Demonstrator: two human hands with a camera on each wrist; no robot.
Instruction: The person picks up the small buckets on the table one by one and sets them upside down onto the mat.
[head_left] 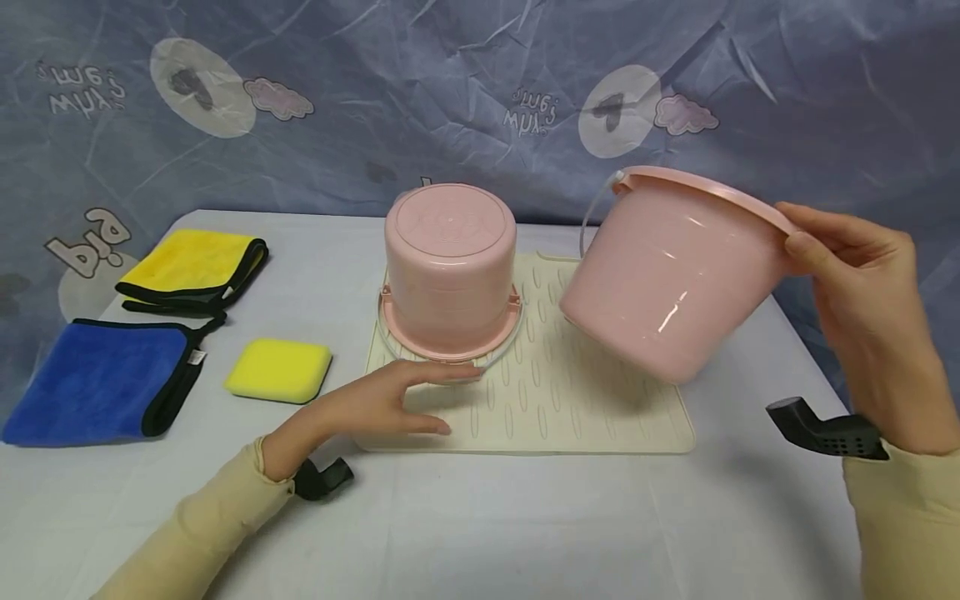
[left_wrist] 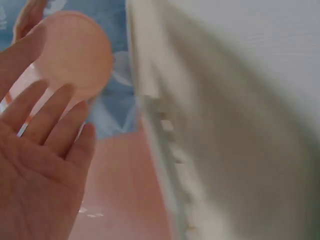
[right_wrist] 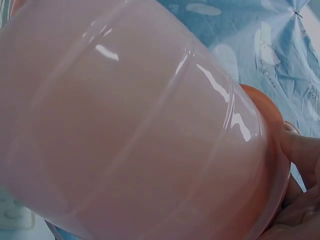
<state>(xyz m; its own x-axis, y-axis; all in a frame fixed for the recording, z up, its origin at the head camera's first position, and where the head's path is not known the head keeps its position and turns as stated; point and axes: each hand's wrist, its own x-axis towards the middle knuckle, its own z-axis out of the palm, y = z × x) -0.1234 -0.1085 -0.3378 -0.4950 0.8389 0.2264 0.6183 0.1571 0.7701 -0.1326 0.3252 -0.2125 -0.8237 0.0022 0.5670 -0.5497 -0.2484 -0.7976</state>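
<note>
A pink bucket [head_left: 675, 271] is held tilted above the right part of the cream ribbed mat [head_left: 540, 400]. My right hand [head_left: 870, 283] grips it by the rim, and its pale handle hangs at the left. In the right wrist view the side of this bucket [right_wrist: 125, 115] fills most of the picture. A second pink bucket [head_left: 453, 275] stands upside down on the mat, its handle lying round the rim. My left hand [head_left: 382, 400] is just in front of it, fingers extended and holding nothing. Whether the fingertips touch the handle, I cannot tell.
At the left of the white table [head_left: 525, 533] lie a folded yellow cloth [head_left: 191, 258], a folded blue cloth [head_left: 105, 379] and a yellow sponge [head_left: 279, 369]. A blue-grey printed sheet [head_left: 450, 100] hangs behind the table.
</note>
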